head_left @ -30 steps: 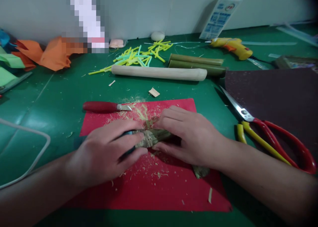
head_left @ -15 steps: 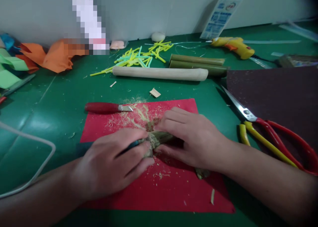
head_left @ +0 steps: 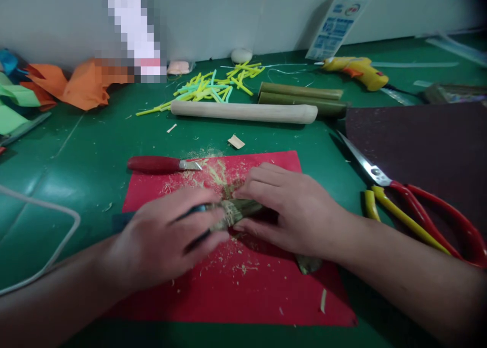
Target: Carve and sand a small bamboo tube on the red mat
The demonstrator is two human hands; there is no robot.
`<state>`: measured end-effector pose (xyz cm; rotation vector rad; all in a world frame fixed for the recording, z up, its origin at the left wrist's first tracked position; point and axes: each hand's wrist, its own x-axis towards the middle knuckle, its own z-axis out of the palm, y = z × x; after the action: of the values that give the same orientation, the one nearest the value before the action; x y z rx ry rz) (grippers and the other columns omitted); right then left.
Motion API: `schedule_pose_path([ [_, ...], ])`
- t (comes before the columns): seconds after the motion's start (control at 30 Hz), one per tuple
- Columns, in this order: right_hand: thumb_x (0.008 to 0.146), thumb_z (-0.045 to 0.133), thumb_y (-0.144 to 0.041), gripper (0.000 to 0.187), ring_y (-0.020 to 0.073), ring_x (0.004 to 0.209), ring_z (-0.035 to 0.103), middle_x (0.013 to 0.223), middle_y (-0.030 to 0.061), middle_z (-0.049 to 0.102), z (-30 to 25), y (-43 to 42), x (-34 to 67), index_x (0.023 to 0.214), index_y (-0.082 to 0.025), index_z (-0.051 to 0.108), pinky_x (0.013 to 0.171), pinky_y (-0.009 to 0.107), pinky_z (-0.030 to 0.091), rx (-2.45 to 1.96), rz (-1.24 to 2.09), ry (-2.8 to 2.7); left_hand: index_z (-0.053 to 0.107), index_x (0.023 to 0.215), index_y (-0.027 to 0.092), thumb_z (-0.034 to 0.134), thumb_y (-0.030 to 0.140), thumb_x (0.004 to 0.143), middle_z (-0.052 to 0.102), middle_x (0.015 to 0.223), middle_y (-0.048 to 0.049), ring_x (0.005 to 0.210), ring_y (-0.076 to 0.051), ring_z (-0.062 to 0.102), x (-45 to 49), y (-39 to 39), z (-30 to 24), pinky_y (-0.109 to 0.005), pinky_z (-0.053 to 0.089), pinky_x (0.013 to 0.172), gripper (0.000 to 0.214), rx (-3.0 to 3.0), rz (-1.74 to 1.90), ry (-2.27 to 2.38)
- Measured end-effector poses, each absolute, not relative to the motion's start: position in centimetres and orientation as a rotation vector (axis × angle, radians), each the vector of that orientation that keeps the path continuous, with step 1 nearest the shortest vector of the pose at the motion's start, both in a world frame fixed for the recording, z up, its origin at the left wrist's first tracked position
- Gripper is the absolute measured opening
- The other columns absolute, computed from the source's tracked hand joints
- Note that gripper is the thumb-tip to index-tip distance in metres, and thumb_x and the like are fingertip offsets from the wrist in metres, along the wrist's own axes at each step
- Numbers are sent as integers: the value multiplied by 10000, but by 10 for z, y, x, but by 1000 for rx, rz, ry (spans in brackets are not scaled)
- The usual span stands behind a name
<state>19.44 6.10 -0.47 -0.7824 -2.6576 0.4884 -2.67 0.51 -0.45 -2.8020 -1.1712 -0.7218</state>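
Note:
My right hand [head_left: 283, 203] is closed round a green bamboo piece [head_left: 243, 209] and holds it down over the red sheet [head_left: 182, 307]. My left hand [head_left: 171, 239], slightly blurred, is curled at the bamboo's left end. Between its fingers shows a dark, blue-edged thing [head_left: 196, 209], mostly hidden, whose kind I cannot make out. Pale dust and shavings [head_left: 215, 173] lie scattered on the sheet. A red-handled knife [head_left: 163, 164] rests at the sheet's upper left edge. Under my right wrist another bamboo end [head_left: 309, 263] pokes out.
Beyond the sheet lie a pale peeled stick [head_left: 243, 112], two green bamboo lengths [head_left: 300, 95] and yellow-green tube bits [head_left: 205, 88]. Red-handled scissors [head_left: 380, 176] and a yellow-handled tool [head_left: 403, 216] are at right. A yellow glue gun [head_left: 355, 71] lies behind; a white cable [head_left: 74, 226] crosses the left.
My left hand has shifted slightly left along the bamboo's end, showing more of its ringed joint. The right hand keeps its hold, nearly unmoved.

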Motion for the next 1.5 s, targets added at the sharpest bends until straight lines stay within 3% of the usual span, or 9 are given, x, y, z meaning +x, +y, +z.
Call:
schedule_pose_path([
  [0.8,843,522,-364,221,180,774,482,838,65,577,-5,60,195,864,-157,599,630,285,355,-769,481,-2666,643,932,192,603,290,826,670,975,-22,905,-148,645,-28,7,0,-248,551,810,150,-2836,-715,-1033],
  [0.97,831,534,-367,241,172,751,463,850,67,564,-3,61,196,895,-140,587,610,281,341,-754,462,-2676,639,943,175,657,261,787,641,1074,-50,953,-145,627,-35,14,8,-237,530,836,179,-2686,-824,-1330],
  [1.23,825,541,-369,248,180,782,475,865,69,568,-3,60,196,886,-136,596,619,287,345,-790,477,-2684,630,967,196,625,335,809,656,1060,-37,972,-162,627,-32,13,4,-272,527,856,211,-2770,-784,-1398],
  [1.5,815,557,-362,249,182,800,493,853,57,578,-5,59,195,894,-135,622,640,290,362,-813,471,-2652,633,947,170,640,278,799,645,1038,-51,927,-151,630,-29,5,0,-260,534,822,183,-2831,-831,-1249],
])
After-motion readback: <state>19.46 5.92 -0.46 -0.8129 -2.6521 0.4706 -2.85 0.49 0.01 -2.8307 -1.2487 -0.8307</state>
